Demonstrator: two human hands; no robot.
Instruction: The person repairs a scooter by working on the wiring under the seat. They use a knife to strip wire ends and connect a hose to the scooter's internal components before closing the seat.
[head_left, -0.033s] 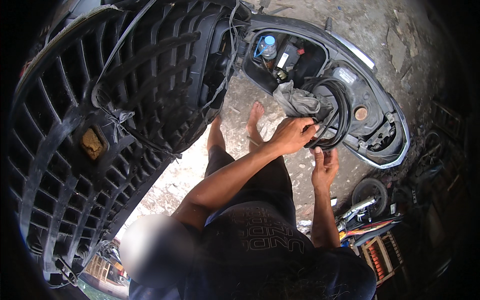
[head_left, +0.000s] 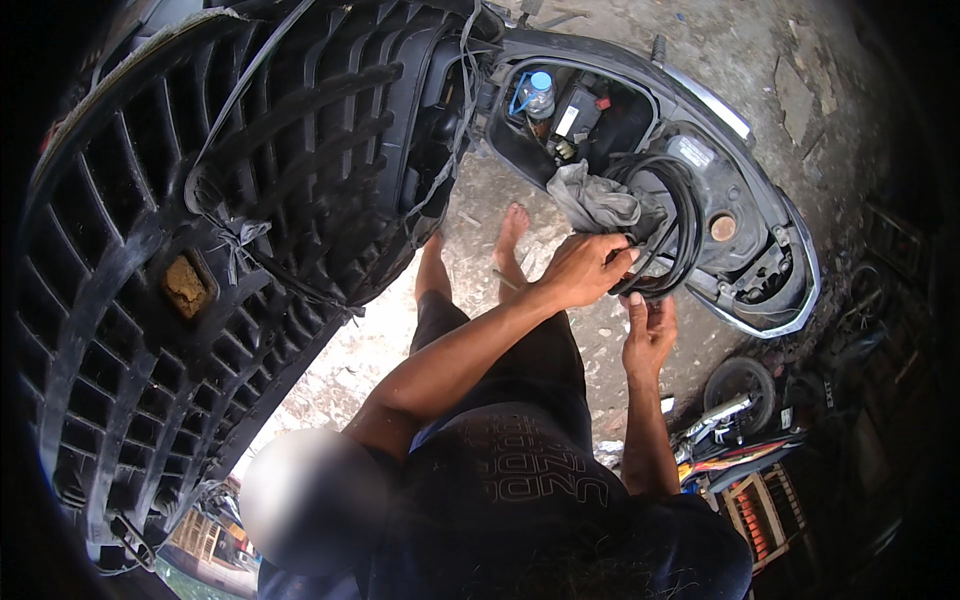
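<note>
A coil of black cable or hose (head_left: 690, 226) lies over the opened rear of a scooter body (head_left: 742, 178). My left hand (head_left: 588, 272) is closed on the left side of the coil, thumb and fingers pinched together. At the coil's lower edge my right hand (head_left: 650, 338) grips it between thumb and curled fingers; part of its grasp is hidden. A crumpled grey cloth (head_left: 598, 200) rests just above my left hand, beside the coil. The round brownish fuel cap (head_left: 722, 228) shows to the right of the loops.
An under-seat compartment (head_left: 640, 92) holds a blue-capped clear bottle (head_left: 540, 98) and a dark battery (head_left: 578, 112). A large ribbed black plastic basket or crate (head_left: 130, 215), tied with cords, fills the left. A small wheel (head_left: 740, 390) and clutter lie at lower right.
</note>
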